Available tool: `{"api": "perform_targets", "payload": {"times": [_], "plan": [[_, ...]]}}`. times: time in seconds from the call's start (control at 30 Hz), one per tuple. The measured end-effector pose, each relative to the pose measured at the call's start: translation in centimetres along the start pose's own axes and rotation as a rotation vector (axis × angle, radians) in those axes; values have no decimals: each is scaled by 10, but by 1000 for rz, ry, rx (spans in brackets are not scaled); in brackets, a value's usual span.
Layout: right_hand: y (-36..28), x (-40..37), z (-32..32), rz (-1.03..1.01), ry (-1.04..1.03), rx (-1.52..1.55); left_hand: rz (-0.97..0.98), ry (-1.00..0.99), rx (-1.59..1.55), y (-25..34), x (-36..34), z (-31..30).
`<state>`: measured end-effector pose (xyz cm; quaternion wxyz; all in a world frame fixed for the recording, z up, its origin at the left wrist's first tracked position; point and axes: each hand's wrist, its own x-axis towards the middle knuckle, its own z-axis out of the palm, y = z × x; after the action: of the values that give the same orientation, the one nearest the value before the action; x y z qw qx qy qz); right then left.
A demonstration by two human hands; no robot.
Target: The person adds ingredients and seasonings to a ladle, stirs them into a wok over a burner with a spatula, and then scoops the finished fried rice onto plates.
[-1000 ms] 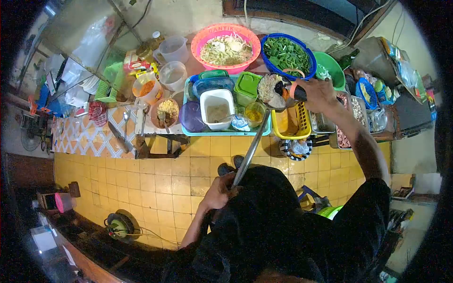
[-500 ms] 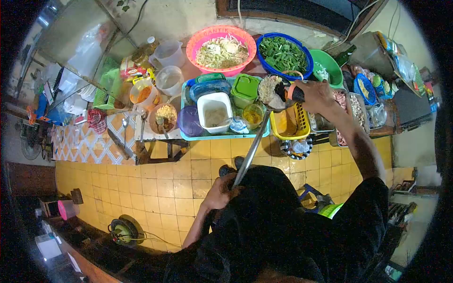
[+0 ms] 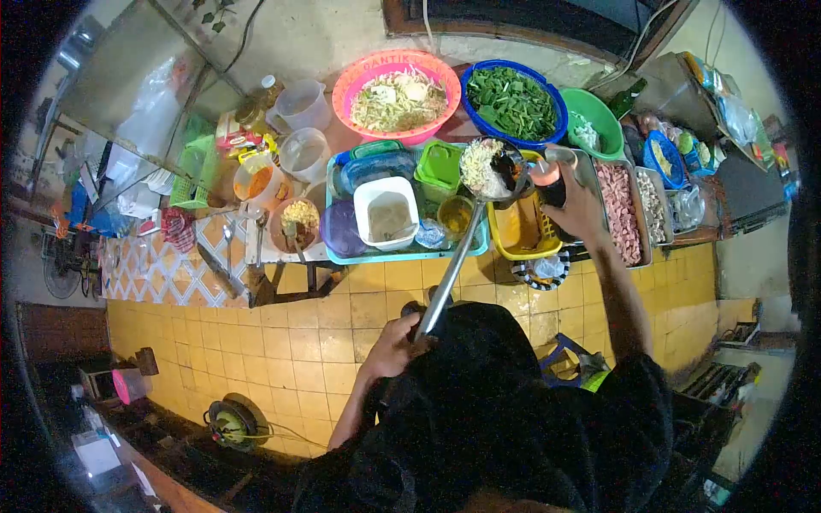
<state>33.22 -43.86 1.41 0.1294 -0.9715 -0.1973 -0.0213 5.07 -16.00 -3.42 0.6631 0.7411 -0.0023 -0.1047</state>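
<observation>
Head view: ladle [image 3: 486, 168], bottle [image 3: 552, 185] held above yellow basket [image 3: 516, 229], tubs [image 3: 386, 214] alongside.

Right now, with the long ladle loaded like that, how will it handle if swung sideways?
The ladle is probably stiff: its long metal handle looks straight. Likely front-heavy, since the left hand grips the far end and the bowl is heaped with noodles. A quick swing may spill some, or knock the bottle in the right hand.

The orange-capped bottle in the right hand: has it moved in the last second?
Yes. The bottle, in the right hand, has tipped back from the ladle and drawn toward the person, now over the yellow basket's right end.
</observation>
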Motion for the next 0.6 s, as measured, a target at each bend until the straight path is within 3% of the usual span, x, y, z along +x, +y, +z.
{"api": "perform_targets", "payload": {"times": [0.07,0.17,0.23,0.27,0.3,0.4,0.43,0.47,0.53,0.6], "plan": [[15,-5,25,113,-66,66,-43,-34,-11,2,6,-2],[26,-16,59,-20,279,435,131,-7,117,-3,12,-1],[37,-20,85,-27,406,369,-141,-47,40,-5,12,-1],[44,-24,102,-32,527,299,-142,-47,47,1,14,-1],[48,-32,114,75,445,452,-113,-12,91,13,15,0],[55,-49,141,81,437,625,-137,26,87,29,15,-4],[38,-62,119,157,348,390,-192,28,31,30,13,-4],[26,-71,122,161,346,393,-197,26,33,29,10,-4],[8,-84,125,281,545,504,-292,60,-113,28,7,-5],[0,-83,140,106,426,660,-304,91,-138,38,8,-5]]}}
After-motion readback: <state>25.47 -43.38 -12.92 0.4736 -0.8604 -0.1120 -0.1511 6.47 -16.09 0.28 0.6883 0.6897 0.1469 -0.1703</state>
